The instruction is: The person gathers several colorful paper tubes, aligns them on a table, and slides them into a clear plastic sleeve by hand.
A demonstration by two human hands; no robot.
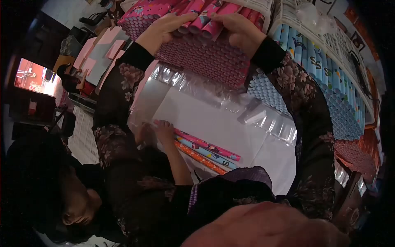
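Both of my arms reach forward to a big stack of pink wrapping paper rolls (201, 61), whose hollow ends face me. On top of it, my left hand (162, 29) and my right hand (242, 33) grip a few loose pink rolls (201, 22) from either side. My thumbs point inward over them, while my other fingers are mostly hidden. Below, on the white table, lie a pink roll (205, 144), a light blue roll (205, 154) and an orange roll (199, 157), side by side. Another person's hand (165, 131) rests at the pink one's left end.
Clear plastic bags (271, 117) lie across the white table (197, 109). To the right, blue rolls (341, 113) are stacked beside a white plastic crate (329, 41). A co-worker (78, 201) leans in close at my left. Farther left, another person (72, 80) sits at a table.
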